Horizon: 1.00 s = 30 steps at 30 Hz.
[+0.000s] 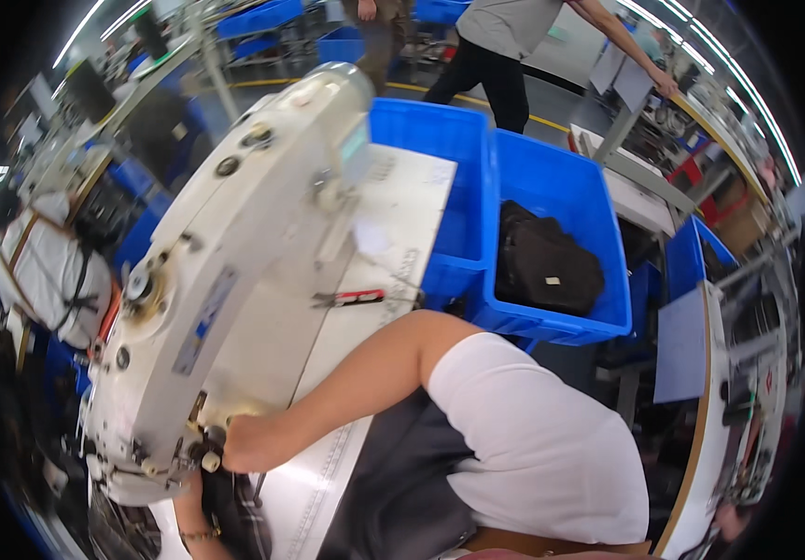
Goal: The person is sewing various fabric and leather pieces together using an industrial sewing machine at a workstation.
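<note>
A white industrial sewing machine (234, 215) stands across the left half of the view, its needle end toward me. My right hand (251, 444) is beside the needle end, next to the dark knobs, with its fingers curled in; what they hold, if anything, is hidden. My left hand (189, 493) reaches up under the machine head, which covers its fingers; a bracelet (201, 535) circles that wrist. Dark fabric (239, 513) lies by the left wrist, below the needle area. More dark cloth (402, 476) spreads under my right arm at the table edge.
Small red-handled snips (351, 299) lie on the white table (402, 201) behind my right forearm. Two blue bins (561, 327) stand beyond the table, the right one holding dark fabric pieces (552, 261). A person (505, 47) stands behind them. White worktops (701, 448) line the right.
</note>
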{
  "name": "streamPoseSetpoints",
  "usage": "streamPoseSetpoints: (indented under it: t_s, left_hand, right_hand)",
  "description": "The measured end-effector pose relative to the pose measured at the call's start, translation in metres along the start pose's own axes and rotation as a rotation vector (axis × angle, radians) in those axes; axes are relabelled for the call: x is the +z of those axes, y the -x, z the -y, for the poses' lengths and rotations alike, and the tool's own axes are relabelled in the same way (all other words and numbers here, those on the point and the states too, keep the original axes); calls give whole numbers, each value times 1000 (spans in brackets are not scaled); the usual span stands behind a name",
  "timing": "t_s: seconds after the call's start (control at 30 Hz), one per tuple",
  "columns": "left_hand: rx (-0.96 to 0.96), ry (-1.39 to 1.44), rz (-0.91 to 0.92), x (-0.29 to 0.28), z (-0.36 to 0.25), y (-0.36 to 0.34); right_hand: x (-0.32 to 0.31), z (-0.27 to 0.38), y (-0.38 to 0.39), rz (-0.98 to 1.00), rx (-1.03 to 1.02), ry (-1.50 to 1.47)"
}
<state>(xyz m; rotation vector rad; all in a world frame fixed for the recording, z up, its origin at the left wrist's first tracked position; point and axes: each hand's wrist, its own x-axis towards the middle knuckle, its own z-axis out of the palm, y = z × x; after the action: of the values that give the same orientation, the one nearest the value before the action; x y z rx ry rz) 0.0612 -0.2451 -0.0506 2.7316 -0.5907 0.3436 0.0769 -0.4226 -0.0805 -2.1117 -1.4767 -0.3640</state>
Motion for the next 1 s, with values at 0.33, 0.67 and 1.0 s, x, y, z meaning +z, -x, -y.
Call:
streamPoseSetpoints:
  t_s: [0.33,0.67,1.0]
  left_hand:
    - [-130,-38,265,-72,-35,54]
    - [-54,-267,212,-39,-9,66]
    - [-209,-20,-111,-16,-14,47]
  right_hand:
    - [6,-12,-7,130,-16,61]
    - [13,-9,-11,205,-28,75]
    - [-25,3,31,212,-1,40]
